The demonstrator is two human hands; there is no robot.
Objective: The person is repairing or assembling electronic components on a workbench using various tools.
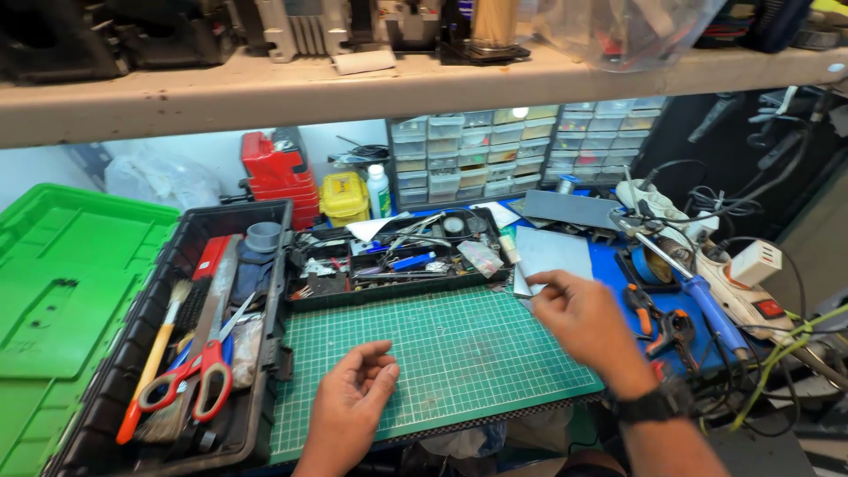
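On the far left, a black plastic toolbox [132,371] holds red-handled scissors [199,375]. Beside it, over the green gridded cutting mat [459,353], the left hand [352,402] rests loosely open, empty. Further right, the right hand [583,318] pinches the edge of a flat grey sheet [552,252].

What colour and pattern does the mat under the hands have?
The cutting mat is green with a fine pale grid of squares, seen best in the head view.

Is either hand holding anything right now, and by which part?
Left hand is empty, palm up over the green cutting mat. Right hand: cannot tell; fingertips pinch something small and unclear.
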